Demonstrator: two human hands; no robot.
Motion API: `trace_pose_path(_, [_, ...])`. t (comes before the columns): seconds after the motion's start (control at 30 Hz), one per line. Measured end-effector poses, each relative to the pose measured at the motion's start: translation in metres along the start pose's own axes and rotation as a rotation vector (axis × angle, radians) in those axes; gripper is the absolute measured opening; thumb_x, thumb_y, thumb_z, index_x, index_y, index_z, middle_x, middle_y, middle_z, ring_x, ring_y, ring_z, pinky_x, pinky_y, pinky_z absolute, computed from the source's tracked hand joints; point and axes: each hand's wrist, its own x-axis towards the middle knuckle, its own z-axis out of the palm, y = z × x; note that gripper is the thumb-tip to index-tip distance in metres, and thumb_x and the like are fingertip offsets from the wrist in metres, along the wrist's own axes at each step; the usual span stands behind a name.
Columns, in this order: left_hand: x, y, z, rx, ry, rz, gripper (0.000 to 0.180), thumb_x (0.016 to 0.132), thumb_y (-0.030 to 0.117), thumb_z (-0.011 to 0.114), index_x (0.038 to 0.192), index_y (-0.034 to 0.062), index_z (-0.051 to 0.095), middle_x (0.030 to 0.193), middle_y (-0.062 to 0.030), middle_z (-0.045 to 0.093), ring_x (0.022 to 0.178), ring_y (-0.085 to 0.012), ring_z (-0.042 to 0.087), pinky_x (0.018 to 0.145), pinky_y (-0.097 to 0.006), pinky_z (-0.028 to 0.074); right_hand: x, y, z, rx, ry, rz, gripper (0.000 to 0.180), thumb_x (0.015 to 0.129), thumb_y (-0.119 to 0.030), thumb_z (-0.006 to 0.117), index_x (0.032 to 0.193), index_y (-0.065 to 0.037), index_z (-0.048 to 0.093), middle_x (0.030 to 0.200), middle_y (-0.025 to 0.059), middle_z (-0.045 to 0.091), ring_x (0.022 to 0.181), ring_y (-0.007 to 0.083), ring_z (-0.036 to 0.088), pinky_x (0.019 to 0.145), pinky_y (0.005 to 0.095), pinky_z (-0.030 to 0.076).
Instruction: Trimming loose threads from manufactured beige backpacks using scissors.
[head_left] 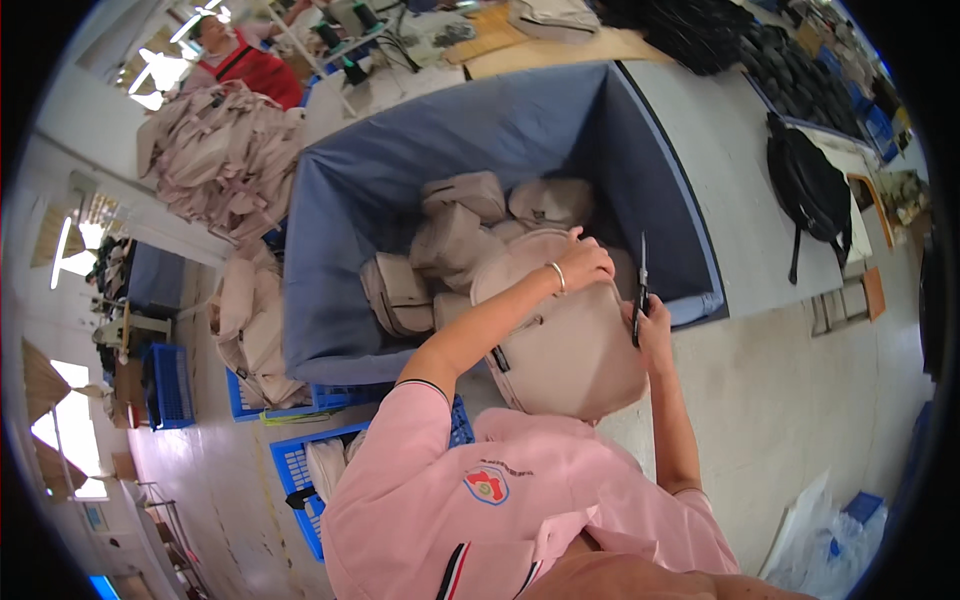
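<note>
- Bin lining of blue-grey fabric (450, 135), deep and open-topped, encloses several rounded pale pink-beige bags (455, 240), heaped mainly across its middle.
- A larger pale pink-beige fabric backpack (575, 360) sits at the bin's near side, between the heap and the person's chest, its upper part overlapping the opening in view.
- The left hand (585, 264), with a light bangle at the wrist, is curled narrowly on the backpack's upper edge.
- The right hand (654, 328) is closed around black-handled metal scissors (641, 305), blades up, just beside the backpack's right edge; whether it also touches the fabric, I cannot tell.
- Left of the person, a slatted blue plastic basket (291, 462) holds pale fabric pieces; behind it, pale bags (258, 335) stand piled over another blue basket (325, 398).
- Along the bin's right edge runs a grey bench (690, 125), with a black backpack (808, 185) on its far side.
- Pale floor (780, 390) stretches from the right forearm toward clear plastic bags (820, 530) at lower right.
</note>
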Motion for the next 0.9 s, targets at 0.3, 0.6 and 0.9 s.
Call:
trace_pose_path(0.3, [0.01, -0.041, -0.027, -0.026, -0.121, -0.157, 0.023, 0.081, 0.038, 0.065, 0.088, 0.0186, 0.074, 0.093, 0.0013, 0.07, 0.103, -0.0184, 0.06, 0.105, -0.053, 0.024, 0.002, 0.031, -0.01, 0.066, -0.006, 0.141, 0.026, 0.08, -0.021, 0.077, 0.086, -0.002, 0.06, 0.073, -0.0036, 0.053, 0.067, 0.0055, 0.044, 0.058, 0.0228, 0.038])
trace_pose_path(0.6, [0.007, -0.046, -0.01, -0.176, -0.111, -0.203, 0.026, 0.079, 0.037, 0.07, 0.089, 0.013, 0.073, 0.087, 0.0007, 0.069, 0.086, -0.0151, 0.063, 0.1, -0.036, 0.032, -0.044, 0.019, -0.064, -0.757, -0.067, -0.036, 0.063, 0.079, -0.058, 0.068, 0.092, 0.003, 0.057, 0.087, 0.019, 0.063, 0.078, 0.0383, 0.059, 0.069, 0.0435, 0.047])
trace_pose_path(0.9, [0.008, -0.049, -0.009, -0.198, -0.073, -0.121, 0.023, 0.081, 0.032, 0.071, 0.088, 0.01, 0.073, 0.087, -0.003, 0.068, 0.082, -0.0156, 0.062, 0.087, -0.03, 0.043, -0.05, 0.008, -0.074, -0.998, -0.207, -0.092, 0.066, 0.08, -0.061, 0.064, 0.099, 0.002, 0.054, 0.098, 0.023, 0.061, 0.094, 0.0409, 0.06, 0.079, 0.0481, 0.049])
